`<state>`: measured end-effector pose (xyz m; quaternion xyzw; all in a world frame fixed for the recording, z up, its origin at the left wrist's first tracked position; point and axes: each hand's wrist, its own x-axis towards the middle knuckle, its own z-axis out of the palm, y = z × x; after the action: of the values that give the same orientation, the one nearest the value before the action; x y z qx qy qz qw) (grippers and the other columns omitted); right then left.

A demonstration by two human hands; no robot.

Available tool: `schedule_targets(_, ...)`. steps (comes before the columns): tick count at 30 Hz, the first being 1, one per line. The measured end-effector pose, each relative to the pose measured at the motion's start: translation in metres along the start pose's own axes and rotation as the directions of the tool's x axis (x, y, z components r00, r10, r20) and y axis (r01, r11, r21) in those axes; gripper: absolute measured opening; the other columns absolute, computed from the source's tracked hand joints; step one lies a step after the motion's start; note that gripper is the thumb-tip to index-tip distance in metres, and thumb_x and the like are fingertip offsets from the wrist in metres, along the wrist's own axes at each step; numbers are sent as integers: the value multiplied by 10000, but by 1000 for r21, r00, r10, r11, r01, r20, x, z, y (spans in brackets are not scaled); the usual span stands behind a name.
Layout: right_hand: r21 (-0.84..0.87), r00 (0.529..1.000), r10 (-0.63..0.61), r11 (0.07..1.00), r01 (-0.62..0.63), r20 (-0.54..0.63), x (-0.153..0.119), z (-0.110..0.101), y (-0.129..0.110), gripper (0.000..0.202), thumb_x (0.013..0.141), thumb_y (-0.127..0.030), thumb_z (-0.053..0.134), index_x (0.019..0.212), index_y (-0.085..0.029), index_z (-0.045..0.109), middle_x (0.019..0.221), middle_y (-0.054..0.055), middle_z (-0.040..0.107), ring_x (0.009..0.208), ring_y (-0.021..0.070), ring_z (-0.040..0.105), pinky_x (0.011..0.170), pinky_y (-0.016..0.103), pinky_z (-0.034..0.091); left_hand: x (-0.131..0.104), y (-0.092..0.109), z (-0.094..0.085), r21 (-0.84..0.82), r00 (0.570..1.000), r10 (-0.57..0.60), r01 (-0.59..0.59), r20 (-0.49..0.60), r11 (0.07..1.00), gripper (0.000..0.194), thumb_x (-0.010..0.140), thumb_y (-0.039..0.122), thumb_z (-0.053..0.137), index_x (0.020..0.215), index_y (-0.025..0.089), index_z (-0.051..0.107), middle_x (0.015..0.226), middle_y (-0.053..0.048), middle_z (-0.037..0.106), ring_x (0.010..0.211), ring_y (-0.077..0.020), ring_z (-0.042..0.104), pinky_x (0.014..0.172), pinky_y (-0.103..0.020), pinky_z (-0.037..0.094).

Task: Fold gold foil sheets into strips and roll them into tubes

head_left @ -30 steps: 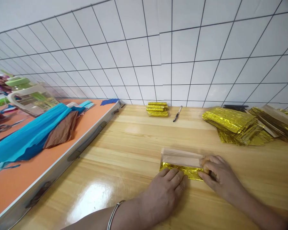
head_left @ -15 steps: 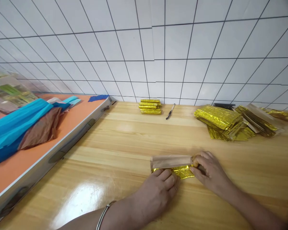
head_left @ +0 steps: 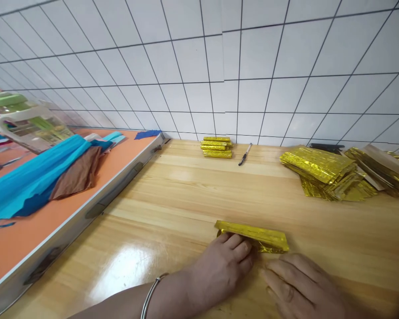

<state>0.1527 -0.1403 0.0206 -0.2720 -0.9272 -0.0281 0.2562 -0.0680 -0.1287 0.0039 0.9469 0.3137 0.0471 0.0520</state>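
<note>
One gold foil sheet, folded into a narrow strip, lying on the wooden table at front centre, directly before the person. Its upper flap is slightly raised, and a gap shows along the near edge.

Step in hand, as judged: folding of the sheet. For a good result, the flap should be laid parallel to the lower edge before any pressure is applied; the crease is best smoothed from the middle outward, and the inner layer should be held flat so that it is not dragged askew. Thin foil is likely to wrinkle if pushed hard.

Left hand: palm down, fingers bent, set against the near edge at the strip's left half. The fingertips are hidden under the flap; whether the sheet is pinched or merely pressed cannot be told. A bracelet is worn at the wrist.

Right hand: back upward, fingers extended toward the left and loosely together, placed just in front of the strip's right end. The hand is blurred; nothing is seen to be gripped.
</note>
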Motion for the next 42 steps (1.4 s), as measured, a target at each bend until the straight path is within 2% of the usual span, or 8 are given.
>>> schedule_targets(3,-56,995,-21,998,27,99,1,15,4,314,884,-219,434,1162,-171,572,1100,65,660,1009,186,587,864,308,474,-2,2,1,36,1000,-22,22,2,999,349,948,262,350,1241,126,482,1301,-102,477,1193,-247,422,1034,-380,310)
schedule_targets(8,-203,966,73,979,-21,249,-15,45,20,480,856,-296,481,1298,-108,466,1332,104,501,1186,230,482,929,375,463,-7,9,2,112,1000,-18,20,-13,994,454,950,313,312,1334,82,383,1395,-145,387,1289,-286,338,1071,-410,245)
schedule_targets(14,-196,958,56,981,0,281,-25,53,28,553,826,-279,519,1344,-116,416,1420,117,378,1293,248,359,991,406,412,-13,20,9,200,997,-61,68,-44,978,601,951,470,215,1324,31,389,1373,-198,403,1281,-337,357,1029,-436,277)
schedule_targets(19,-77,957,84,995,-65,279,-20,46,34,488,856,-236,484,1336,-171,427,1389,81,435,1248,223,427,974,395,434,-18,23,11,276,996,-58,75,-69,958,567,958,431,238,1298,15,420,1326,-206,458,1233,-341,423,983,-435,309)
schedule_targets(24,193,917,332,907,-375,221,-19,39,50,316,903,-220,421,1199,-235,532,1191,51,604,1128,177,526,932,349,464,-19,18,5,252,996,-44,60,-72,966,493,967,383,264,1300,65,440,1310,-149,497,1209,-281,459,978,-381,310)
schedule_targets(27,293,876,447,826,-482,181,-20,40,55,272,892,-233,453,1145,-242,554,1141,60,606,1094,178,533,910,336,472,-17,16,3,199,995,-81,91,-57,976,498,962,420,266,1284,101,472,1303,-130,508,1197,-267,467,968,-371,314)
schedule_targets(35,254,888,429,851,-459,169,-18,43,51,365,825,-178,508,1185,-234,535,1125,83,580,1067,207,525,889,368,475,-14,16,9,184,991,-82,100,-103,978,461,945,439,324,1213,137,547,1250,-95,553,1162,-254,475,967,-367,308)
schedule_targets(42,212,891,412,869,-448,192,-19,43,51,355,849,-171,488,1199,-222,527,1127,85,574,1067,204,518,893,371,473,-13,18,9,151,989,-85,102,-117,983,441,941,427,349,1161,123,579,1184,-90,579,1111,-246,484,953,-365,334)
